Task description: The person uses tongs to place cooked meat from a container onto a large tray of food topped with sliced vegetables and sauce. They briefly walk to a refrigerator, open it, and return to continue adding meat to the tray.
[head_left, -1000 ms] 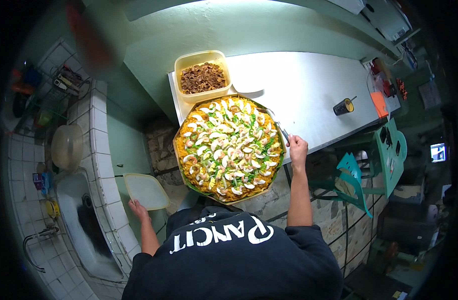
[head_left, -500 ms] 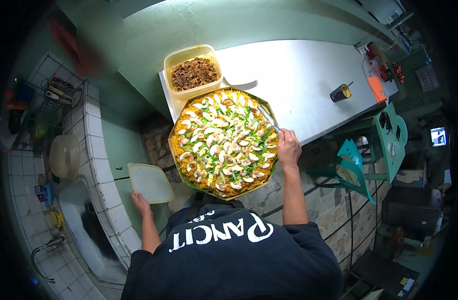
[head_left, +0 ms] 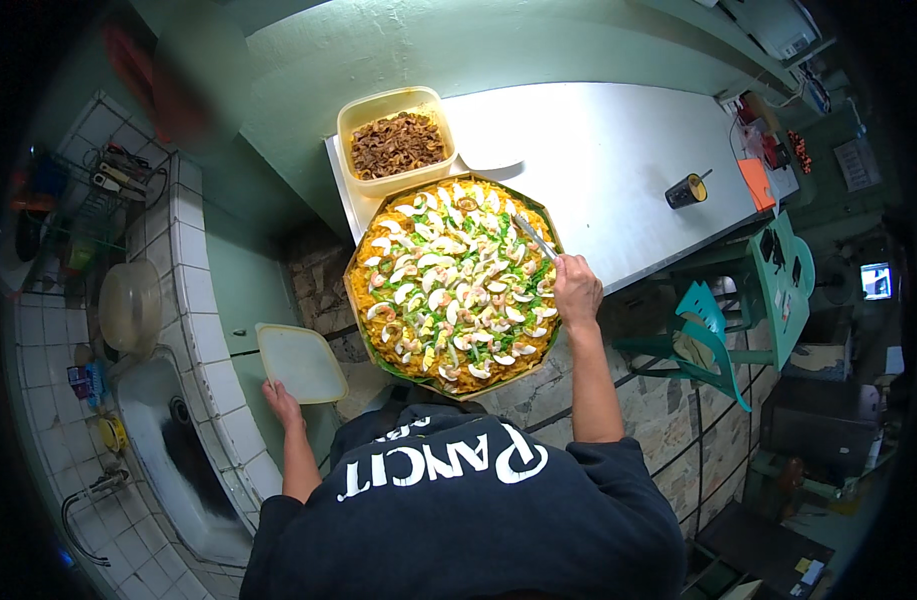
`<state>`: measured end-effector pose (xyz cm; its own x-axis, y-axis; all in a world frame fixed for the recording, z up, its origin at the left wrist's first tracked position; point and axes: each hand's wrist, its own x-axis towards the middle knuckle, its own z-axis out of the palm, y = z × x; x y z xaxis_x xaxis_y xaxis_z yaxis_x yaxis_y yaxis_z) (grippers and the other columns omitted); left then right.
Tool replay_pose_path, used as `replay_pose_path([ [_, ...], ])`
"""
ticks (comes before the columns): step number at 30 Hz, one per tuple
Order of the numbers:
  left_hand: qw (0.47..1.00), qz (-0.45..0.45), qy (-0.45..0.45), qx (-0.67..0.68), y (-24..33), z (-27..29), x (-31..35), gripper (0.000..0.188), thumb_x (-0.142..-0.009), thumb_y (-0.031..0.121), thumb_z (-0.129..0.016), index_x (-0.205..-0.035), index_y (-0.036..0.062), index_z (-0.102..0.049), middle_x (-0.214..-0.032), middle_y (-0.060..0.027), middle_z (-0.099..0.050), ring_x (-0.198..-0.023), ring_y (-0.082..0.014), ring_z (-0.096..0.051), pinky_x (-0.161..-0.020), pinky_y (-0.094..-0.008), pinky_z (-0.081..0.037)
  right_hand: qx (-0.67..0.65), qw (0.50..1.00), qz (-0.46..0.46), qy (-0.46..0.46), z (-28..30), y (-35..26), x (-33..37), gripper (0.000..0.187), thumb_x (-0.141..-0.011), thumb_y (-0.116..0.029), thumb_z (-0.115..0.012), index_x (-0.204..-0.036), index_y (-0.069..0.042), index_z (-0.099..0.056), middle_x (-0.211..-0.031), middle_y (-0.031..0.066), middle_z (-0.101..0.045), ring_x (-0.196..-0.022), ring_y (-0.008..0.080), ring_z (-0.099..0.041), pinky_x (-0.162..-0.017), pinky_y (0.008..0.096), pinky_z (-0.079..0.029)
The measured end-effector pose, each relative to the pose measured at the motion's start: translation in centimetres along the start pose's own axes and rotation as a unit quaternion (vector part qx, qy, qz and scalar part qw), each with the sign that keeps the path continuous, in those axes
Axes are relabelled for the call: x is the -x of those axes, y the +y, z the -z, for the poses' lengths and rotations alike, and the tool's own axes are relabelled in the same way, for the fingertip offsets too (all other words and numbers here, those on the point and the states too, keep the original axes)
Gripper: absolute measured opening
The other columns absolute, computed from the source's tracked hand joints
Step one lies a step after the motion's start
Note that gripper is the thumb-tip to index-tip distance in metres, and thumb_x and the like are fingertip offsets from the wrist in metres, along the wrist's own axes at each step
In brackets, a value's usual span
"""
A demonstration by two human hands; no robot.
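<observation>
A large octagonal tray (head_left: 350, 290) with a green leaf liner holds orange noodles topped with sliced boiled eggs, shrimp and chopped greens (head_left: 448, 275). My right hand (head_left: 578, 292) is closed round metal tongs (head_left: 535, 236), their tips at the food near the tray's upper right side. Lower on the left, my left hand (head_left: 282, 404) grips the edge of a pale yellowish, rounded-square plastic lid or shallow container (head_left: 301, 363); which of the two I cannot tell. Beyond the tray stands a cream plastic tub (head_left: 345, 120) of brown cooked meat strips (head_left: 398, 145).
A white table (head_left: 588, 150) stretches right along the wall, with a dark cup (head_left: 685, 191) on it. Left is a tiled counter (head_left: 203, 340) with a sink (head_left: 143, 400) and a round plastic tub (head_left: 130, 308). A teal chair (head_left: 713, 330) stands at the right.
My right hand and the tongs have shifted slightly left over the food. My left hand keeps its hold. The whole view has moved a little.
</observation>
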<state>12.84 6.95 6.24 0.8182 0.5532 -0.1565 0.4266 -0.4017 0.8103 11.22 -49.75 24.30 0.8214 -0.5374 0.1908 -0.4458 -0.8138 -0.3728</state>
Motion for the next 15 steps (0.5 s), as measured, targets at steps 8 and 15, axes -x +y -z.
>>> replay_pose_path([
  [8, 1.0, 0.016, -0.012, 0.015, -0.5, -0.1, -1.0, 0.034, -0.098, 0.02, -0.044, -0.124, -0.0015, -0.047, -0.117, -0.0175, -0.054, -0.108, -0.0297, -0.051, -0.097, -0.0378, -0.037, -0.054, 0.998, -0.025, 0.013, 0.5, 0.8, 0.0, 0.023, -0.093, -0.025, -0.05, -0.095, -0.008, -0.066, -0.092, 0.0136, -0.063, -0.083, 0.0378, -0.061, -0.073, 0.0465, -0.048],
  [15, 1.0, 0.001, 0.001, -0.004, -0.4, -0.2, -1.6, 0.034, -0.098, 0.02, -0.044, -0.125, -0.0013, -0.046, -0.119, -0.0182, -0.053, -0.109, -0.031, -0.051, -0.097, -0.0381, -0.037, -0.002, 0.999, -0.023, -0.023, -0.6, 0.1, -0.1, 0.023, -0.094, -0.024, -0.049, -0.095, -0.009, -0.067, -0.092, 0.0146, -0.063, -0.082, 0.0379, -0.061, -0.073, 0.0462, -0.048],
])
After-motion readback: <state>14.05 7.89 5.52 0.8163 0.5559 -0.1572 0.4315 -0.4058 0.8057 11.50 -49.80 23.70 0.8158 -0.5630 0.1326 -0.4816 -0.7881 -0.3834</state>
